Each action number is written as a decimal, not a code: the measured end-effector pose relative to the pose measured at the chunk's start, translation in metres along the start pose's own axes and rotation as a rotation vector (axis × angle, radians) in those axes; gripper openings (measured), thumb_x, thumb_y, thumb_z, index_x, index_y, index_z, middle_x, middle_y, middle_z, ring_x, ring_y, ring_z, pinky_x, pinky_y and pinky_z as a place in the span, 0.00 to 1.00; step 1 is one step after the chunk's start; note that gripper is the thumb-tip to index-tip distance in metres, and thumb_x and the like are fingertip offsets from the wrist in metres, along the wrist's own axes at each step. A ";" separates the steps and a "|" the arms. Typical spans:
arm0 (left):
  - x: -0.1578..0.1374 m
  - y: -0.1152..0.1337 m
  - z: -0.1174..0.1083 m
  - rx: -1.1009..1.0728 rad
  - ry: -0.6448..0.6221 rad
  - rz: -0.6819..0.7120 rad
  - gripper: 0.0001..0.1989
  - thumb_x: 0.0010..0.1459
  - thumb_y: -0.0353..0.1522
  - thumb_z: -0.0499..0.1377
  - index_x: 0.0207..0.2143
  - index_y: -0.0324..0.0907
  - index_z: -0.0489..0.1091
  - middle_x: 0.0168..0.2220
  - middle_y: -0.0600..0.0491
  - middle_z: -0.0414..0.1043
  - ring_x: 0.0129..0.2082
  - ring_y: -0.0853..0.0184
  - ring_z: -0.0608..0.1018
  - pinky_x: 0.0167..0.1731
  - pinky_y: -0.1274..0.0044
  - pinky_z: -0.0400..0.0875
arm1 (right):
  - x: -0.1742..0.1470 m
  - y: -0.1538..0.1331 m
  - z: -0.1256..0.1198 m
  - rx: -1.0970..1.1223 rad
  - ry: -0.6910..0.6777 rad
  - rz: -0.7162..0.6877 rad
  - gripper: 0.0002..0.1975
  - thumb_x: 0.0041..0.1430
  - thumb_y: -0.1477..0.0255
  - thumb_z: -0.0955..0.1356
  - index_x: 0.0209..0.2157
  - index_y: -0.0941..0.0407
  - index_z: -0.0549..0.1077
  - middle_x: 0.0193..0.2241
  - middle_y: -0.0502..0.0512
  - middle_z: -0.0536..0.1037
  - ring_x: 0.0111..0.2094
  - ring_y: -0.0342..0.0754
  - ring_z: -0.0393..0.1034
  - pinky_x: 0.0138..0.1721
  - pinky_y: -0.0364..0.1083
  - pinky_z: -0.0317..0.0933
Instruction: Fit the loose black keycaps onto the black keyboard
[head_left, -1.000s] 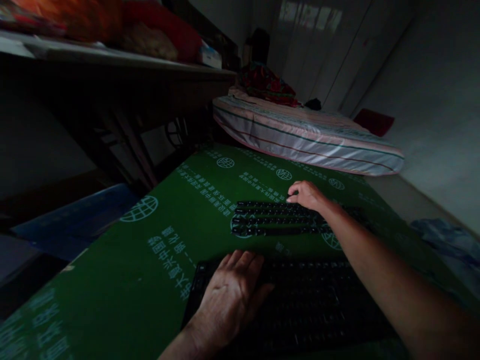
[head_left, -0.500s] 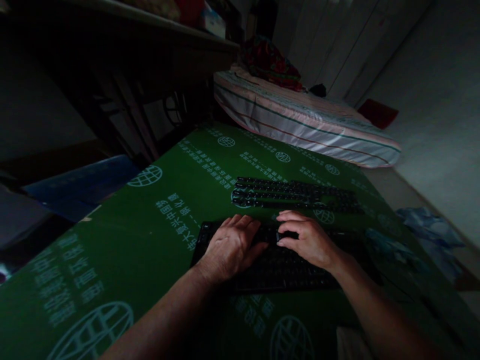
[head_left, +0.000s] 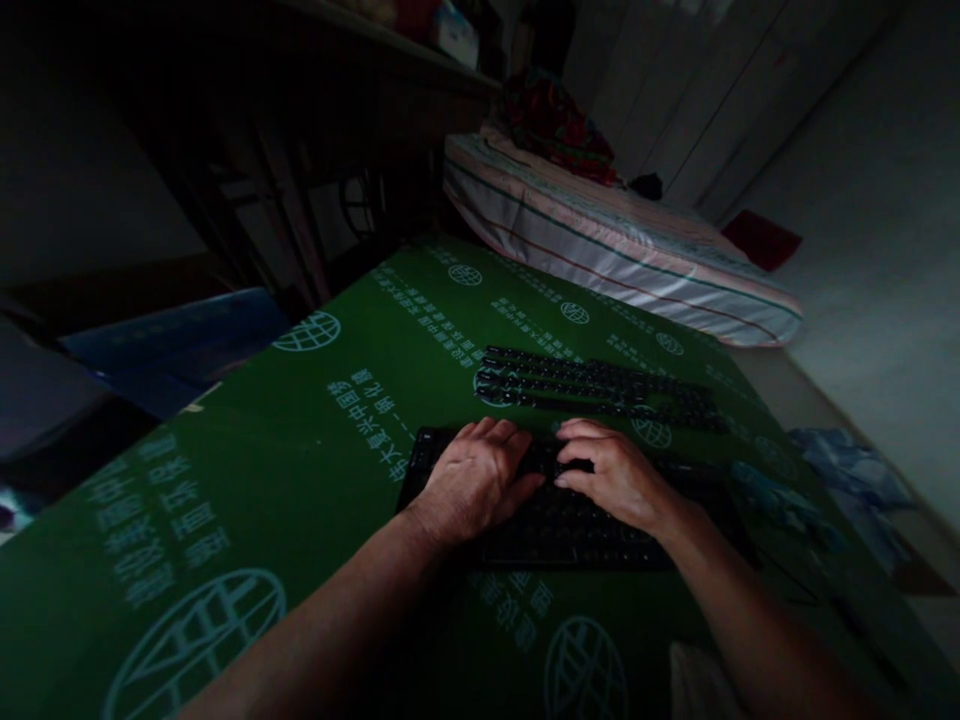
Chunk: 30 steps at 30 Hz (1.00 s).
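A black keyboard (head_left: 570, 545) lies on the green table under both hands. My left hand (head_left: 480, 470) rests over its upper left part, fingers bent down onto it and thumb along the keys. On the upper middle of the keyboard, my right hand (head_left: 611, 470) has its fingers and thumb curled round a small dark piece that looks like a keycap; shadow hides most of it. Beyond the keyboard, rows of loose black keycaps (head_left: 540, 378) lie on the table. The keys between the two hands are too dark to make out.
The green table (head_left: 360, 400) carries pale printed globes and writing. A crumpled bluish plastic bag (head_left: 784, 500) lies right of the keyboard, near a thin cable. Behind stands a bed with a striped mattress (head_left: 622, 250). A dark sewing-machine-like table (head_left: 390, 70) stands at the back left.
The view has shifted slightly, so the table and keyboard sit a little higher and further right. Both hands stay at nearly the same places on the keyboard.
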<state>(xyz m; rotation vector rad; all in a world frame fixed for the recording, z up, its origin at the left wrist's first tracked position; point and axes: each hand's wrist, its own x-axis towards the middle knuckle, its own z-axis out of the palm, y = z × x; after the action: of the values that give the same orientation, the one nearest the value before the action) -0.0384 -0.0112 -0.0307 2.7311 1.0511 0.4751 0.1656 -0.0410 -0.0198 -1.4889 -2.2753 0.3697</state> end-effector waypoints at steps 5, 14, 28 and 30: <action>0.000 0.000 -0.001 -0.009 -0.008 -0.005 0.17 0.59 0.41 0.52 0.44 0.38 0.67 0.39 0.47 0.70 0.40 0.60 0.72 0.43 0.67 0.66 | 0.000 0.001 0.000 0.006 -0.008 0.004 0.06 0.45 0.77 0.73 0.28 0.55 0.75 0.42 0.57 0.76 0.47 0.52 0.69 0.50 0.53 0.63; 0.002 0.001 -0.001 -0.004 0.006 -0.002 0.18 0.58 0.41 0.53 0.44 0.38 0.68 0.38 0.47 0.70 0.39 0.61 0.72 0.42 0.67 0.67 | 0.001 0.000 0.000 0.000 0.004 0.002 0.05 0.47 0.77 0.73 0.28 0.55 0.75 0.41 0.55 0.76 0.46 0.51 0.70 0.49 0.52 0.63; 0.003 0.002 -0.003 -0.011 0.007 0.001 0.18 0.58 0.41 0.53 0.44 0.37 0.68 0.38 0.46 0.70 0.39 0.60 0.72 0.41 0.67 0.67 | 0.005 -0.004 -0.004 -0.004 -0.060 0.040 0.05 0.46 0.76 0.73 0.26 0.54 0.75 0.39 0.53 0.76 0.42 0.50 0.71 0.46 0.50 0.64; 0.002 0.003 -0.004 -0.015 -0.007 -0.002 0.18 0.58 0.41 0.52 0.44 0.37 0.68 0.38 0.46 0.70 0.39 0.60 0.72 0.42 0.67 0.66 | 0.006 -0.004 -0.005 0.004 -0.064 0.051 0.05 0.45 0.76 0.73 0.26 0.54 0.75 0.39 0.53 0.76 0.42 0.50 0.71 0.45 0.49 0.64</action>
<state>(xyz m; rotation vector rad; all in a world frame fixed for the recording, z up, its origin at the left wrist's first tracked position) -0.0364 -0.0112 -0.0261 2.7165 1.0437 0.4708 0.1620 -0.0371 -0.0127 -1.5560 -2.2878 0.4427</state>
